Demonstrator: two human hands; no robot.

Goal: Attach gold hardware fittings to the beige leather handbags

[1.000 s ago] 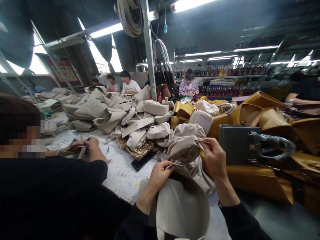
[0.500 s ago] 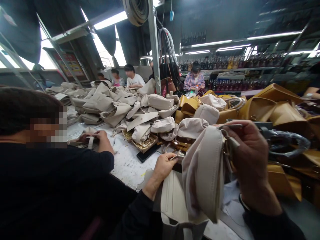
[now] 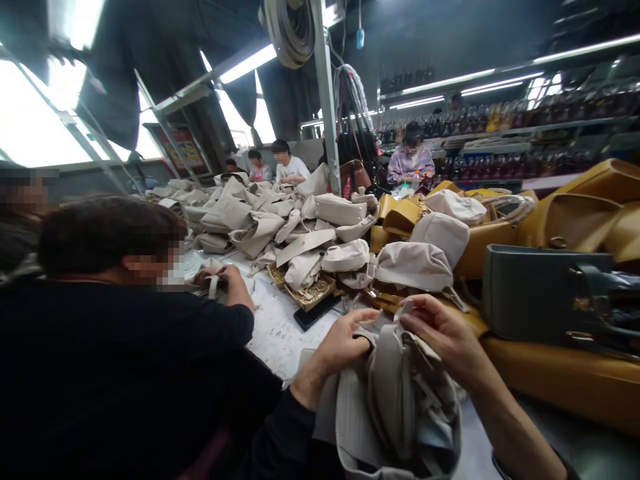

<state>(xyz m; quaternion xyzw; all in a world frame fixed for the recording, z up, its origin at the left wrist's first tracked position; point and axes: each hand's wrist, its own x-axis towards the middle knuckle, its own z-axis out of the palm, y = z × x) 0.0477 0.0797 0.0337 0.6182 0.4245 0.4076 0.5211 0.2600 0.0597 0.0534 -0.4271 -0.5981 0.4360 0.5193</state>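
Observation:
A cream zippered pouch with a padded, folded top is between my hands, low in front of me. It sits inside the opening of a larger cream handbag, whose wide rim surrounds it. My left hand grips the pouch's upper left end, thumb low and fingers over the top. My right hand pinches a small pale strap end at the pouch's upper right. What lies deeper in the bag is hidden.
Cream bag parts lie heaped across the white table. Beyond my hands are a tray of small gold hardware and a black phone. Mustard bags and a dark green handbag are at right. A co-worker sits close at left.
My right hand has come down and left, lowering the pouch from a raised position into the larger bag's opening. My hands are closer together. The view has turned slightly left.

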